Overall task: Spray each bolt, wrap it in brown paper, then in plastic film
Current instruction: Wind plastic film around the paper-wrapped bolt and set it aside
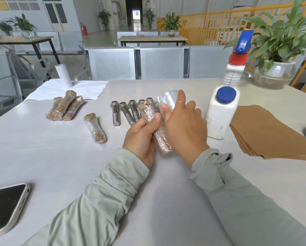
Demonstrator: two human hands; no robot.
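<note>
My left hand (143, 134) grips a bolt wrapped in brown paper and plastic film (153, 121), held just above the table centre. My right hand (183, 125) holds a roll of clear plastic film (168, 99) beside the bolt, with film running from roll to bolt. Behind them lie several bare steel bolts (125, 111) in a row. One wrapped bolt (95, 127) lies alone to the left, and three more wrapped bolts (65, 106) are piled further left. A white spray bottle (225, 96) stands at the right, next to a stack of brown paper sheets (267, 129).
A phone (6, 207) lies at the near left edge of the white table (60, 166). A white paper roll (63, 75) stands on a white sheet at the back left. A potted plant (274, 71) sits at the back right. Grey chairs stand behind the table.
</note>
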